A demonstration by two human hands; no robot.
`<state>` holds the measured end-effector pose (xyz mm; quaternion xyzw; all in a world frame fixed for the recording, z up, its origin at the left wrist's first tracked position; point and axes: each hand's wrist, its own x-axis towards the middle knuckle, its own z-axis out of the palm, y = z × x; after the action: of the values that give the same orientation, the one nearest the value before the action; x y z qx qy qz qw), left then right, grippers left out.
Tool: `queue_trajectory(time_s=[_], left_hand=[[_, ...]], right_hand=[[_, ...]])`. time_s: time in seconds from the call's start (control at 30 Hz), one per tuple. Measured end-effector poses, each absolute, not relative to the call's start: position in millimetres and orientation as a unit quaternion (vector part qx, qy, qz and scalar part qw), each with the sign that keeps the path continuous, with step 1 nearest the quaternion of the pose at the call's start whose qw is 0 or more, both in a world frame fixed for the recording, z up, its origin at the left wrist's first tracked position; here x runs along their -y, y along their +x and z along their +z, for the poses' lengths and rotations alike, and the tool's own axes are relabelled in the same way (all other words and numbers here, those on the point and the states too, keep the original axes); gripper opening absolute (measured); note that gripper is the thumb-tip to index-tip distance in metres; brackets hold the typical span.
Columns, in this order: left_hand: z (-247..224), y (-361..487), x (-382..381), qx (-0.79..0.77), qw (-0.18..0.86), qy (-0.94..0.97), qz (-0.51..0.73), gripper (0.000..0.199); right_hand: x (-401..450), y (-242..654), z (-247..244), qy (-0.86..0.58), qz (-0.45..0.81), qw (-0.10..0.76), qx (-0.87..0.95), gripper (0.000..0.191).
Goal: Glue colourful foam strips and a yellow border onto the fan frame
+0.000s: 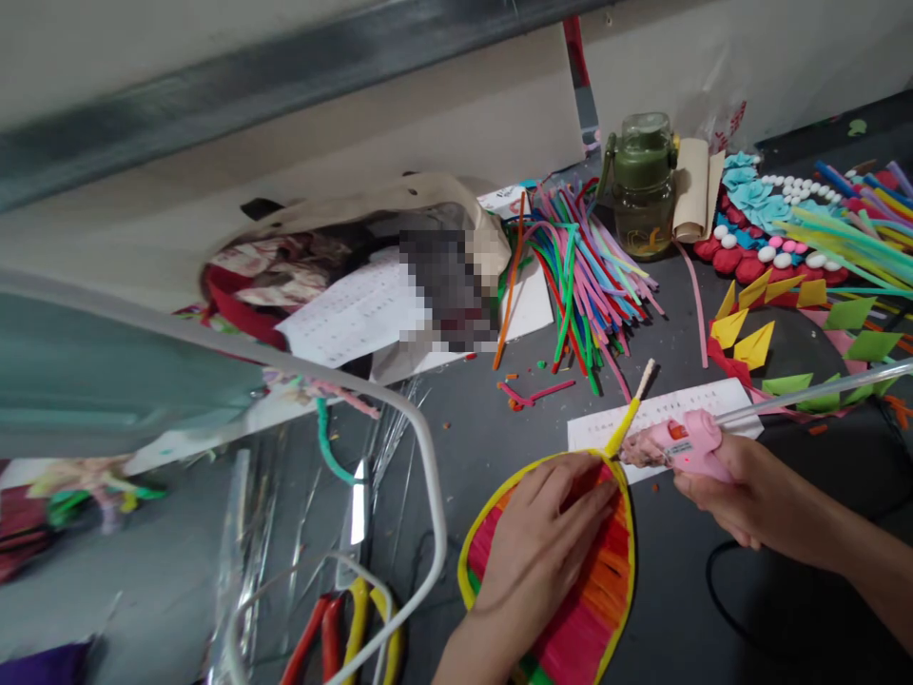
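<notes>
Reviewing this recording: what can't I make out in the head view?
Head view, striped panel: middle covered by the left grip; lower end cut off by the bottom edge.
Head view, pink glue gun: handle mostly hidden by the right grip.
Head view, paper strip: its writing is too small to read.
Head view, bag: partly masked by a pixelated patch.

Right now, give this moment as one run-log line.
left hand: on yellow-rimmed panel; right hand: gripping pink glue gun; near: yellow stem
</notes>
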<state>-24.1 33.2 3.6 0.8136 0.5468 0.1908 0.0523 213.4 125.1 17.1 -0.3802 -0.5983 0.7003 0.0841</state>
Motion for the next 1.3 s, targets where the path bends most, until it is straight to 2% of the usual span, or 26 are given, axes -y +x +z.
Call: queue_trajectory(time_s=[0.33,0.77,1.07,1.3], left_hand=[[4.4,-24.1,-33.3,-0.547,0.051,0.817,0.176,0.025],[4.8,-25.5,-32.5,-0.548,0.058,0.817,0.171,0.031],[7.7,-24.9,-34.6,-0.547,0.063,0.817,0.173,0.030],[7.6,-24.5,-34.1,-0.552,0.067,0.813,0.170,0.029]], right_hand=[[-125.2,213.5,20.5,-0.407,0.655,0.081,0.632,0.024],[-124.6,215.1,23.3,-0.425,0.631,0.061,0.646,0.026],[-125.5,215.4,27.3,-0.401,0.605,0.085,0.682,0.025],[-128.8,214.6,34.0,-0.368,0.612,0.098,0.693,0.016]])
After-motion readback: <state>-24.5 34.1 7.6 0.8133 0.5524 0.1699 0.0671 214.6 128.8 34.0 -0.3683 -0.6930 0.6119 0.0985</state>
